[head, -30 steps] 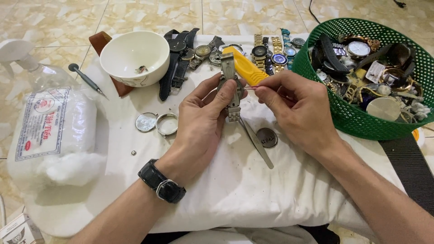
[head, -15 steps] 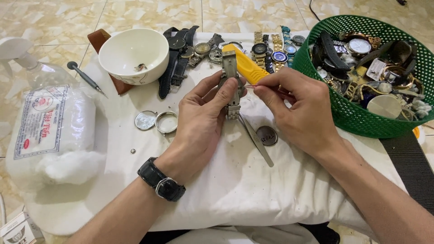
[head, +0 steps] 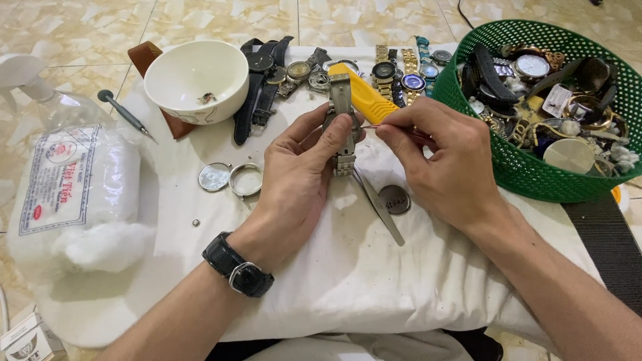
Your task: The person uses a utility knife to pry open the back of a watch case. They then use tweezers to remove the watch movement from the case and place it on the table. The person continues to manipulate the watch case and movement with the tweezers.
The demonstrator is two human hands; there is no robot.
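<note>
Left: my left hand [head: 297, 175] grips the metal watch [head: 339, 124] upright, mid worktop | Done: round back cover [head: 394, 199] lies off nearby | Left: inside work | Right: my right hand [head: 445, 160] pinches a thin pin tool [head: 370, 126] touching the watch

Left hand [head: 301, 174] curled, thumb up, right hand [head: 445, 167] pinching, grip seemingly tight, fingertips nearly meeting

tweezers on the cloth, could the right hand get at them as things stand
Probably yes, once freed. The tweezers lie bare on the white cloth, just below the right hand, nothing on top. But that hand pinches a thin tool against the metal watch.
</note>
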